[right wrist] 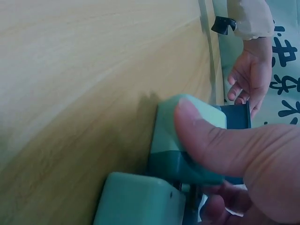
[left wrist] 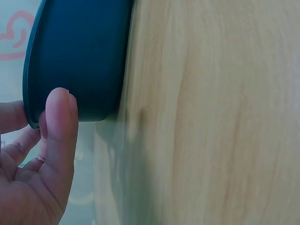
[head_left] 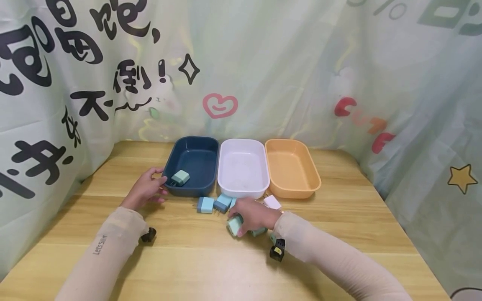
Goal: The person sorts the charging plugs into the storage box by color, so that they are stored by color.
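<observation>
My right hand [head_left: 254, 213] pinches a two-tone green charger plug [head_left: 234, 226] between thumb and fingers, low over the table. In the right wrist view the thumb lies across the held plug's light green side, and a second green charger plug [right wrist: 136, 201] is right beside it. My left hand [head_left: 148, 188] is at the near left corner of the navy blue tray [head_left: 196, 193], thumb against the outer wall and fingers at the rim in the left wrist view. One green charger plug [head_left: 180, 178] lies inside that tray.
A white tray [head_left: 244, 192] and an orange tray [head_left: 295, 194] stand right of the navy one. Blue charger plugs [head_left: 205, 205] lie before the trays, one partly behind my right hand. A white charger plug [head_left: 272, 202] lies near the orange tray. A printed curtain [head_left: 271, 83] hangs behind.
</observation>
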The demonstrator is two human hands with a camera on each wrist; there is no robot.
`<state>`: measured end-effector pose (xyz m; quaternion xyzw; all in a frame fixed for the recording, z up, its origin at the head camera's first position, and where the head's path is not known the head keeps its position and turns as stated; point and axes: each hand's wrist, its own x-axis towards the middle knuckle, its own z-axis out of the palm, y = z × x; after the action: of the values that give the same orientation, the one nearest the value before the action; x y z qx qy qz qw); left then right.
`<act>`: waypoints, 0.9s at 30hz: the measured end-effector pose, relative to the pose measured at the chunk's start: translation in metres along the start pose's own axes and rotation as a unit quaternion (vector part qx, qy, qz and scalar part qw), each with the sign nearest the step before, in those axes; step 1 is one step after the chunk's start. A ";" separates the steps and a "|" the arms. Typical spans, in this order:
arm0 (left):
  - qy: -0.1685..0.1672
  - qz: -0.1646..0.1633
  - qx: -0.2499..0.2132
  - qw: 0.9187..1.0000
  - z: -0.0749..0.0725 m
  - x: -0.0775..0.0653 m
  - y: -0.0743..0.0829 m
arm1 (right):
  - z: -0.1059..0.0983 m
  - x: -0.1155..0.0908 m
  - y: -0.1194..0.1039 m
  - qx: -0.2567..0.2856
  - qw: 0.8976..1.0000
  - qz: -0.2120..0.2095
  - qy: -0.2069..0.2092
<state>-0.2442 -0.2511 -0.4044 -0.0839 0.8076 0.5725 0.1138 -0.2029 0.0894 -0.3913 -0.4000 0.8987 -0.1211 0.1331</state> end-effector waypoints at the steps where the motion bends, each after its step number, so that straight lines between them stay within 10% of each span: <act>1: -0.001 0.000 -0.001 1.000 0.000 0.000 0.000 | 0.000 0.000 0.000 -0.003 1.000 -0.001 0.001; 15: 0.000 -0.001 -0.002 1.000 0.001 0.001 0.000 | -0.013 0.000 0.009 0.128 0.991 -0.018 0.014; 27: 0.002 0.000 -0.005 1.000 0.002 0.001 0.001 | -0.016 0.007 0.022 0.286 0.958 0.023 0.024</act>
<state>-0.2455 -0.2493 -0.4049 -0.0855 0.8050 0.5763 0.1120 -0.2279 0.1004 -0.3840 -0.3212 0.8385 -0.3793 0.2235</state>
